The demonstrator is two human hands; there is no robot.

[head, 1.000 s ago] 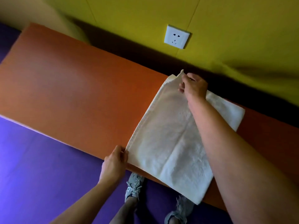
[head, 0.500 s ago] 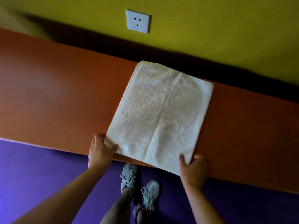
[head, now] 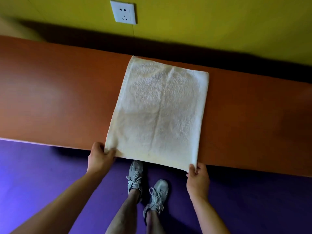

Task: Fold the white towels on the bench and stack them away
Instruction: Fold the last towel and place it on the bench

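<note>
Head cam: white towel (head: 158, 114) lies flat across the orange bench (head: 59, 102), fluffy texture, center crease, near edge overhanging a bit. Left hand (head: 99, 157) and right hand (head: 197, 179) each pinch a near corner.

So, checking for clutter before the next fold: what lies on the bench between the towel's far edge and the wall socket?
Nothing: past the white towel the head view shows bare orange bench, a dark shadowed gap, then yellow wall up to the socket.
</note>
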